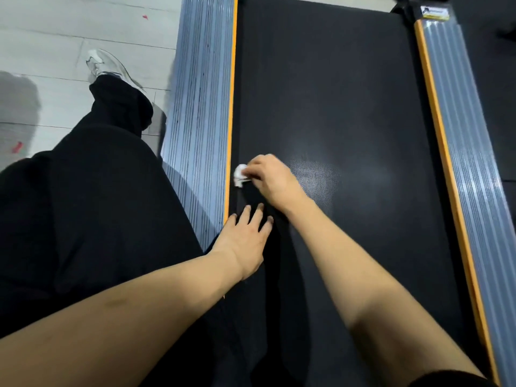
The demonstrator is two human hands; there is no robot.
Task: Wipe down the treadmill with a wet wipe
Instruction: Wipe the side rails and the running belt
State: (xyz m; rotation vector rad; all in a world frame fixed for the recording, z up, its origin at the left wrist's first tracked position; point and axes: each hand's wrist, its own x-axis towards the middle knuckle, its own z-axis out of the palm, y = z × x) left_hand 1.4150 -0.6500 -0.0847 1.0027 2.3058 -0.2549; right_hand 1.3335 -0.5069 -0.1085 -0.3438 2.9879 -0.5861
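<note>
The treadmill's black running belt (329,93) fills the middle of the view, with a ribbed grey side rail (198,107) edged in orange on its left. My right hand (270,178) pinches a small crumpled white wet wipe (239,175) and holds it against the belt right beside the left orange edge. My left hand (247,237) lies flat on the belt just below, fingers spread and straight, its fingertips darkened. A shiny damp patch shows on the belt to the right of the wipe.
A second grey rail (463,135) with an orange strip runs along the belt's right side. My leg in black trousers (92,196) and a white shoe (109,68) are on the pale floor (55,37) to the left, where small red scraps lie.
</note>
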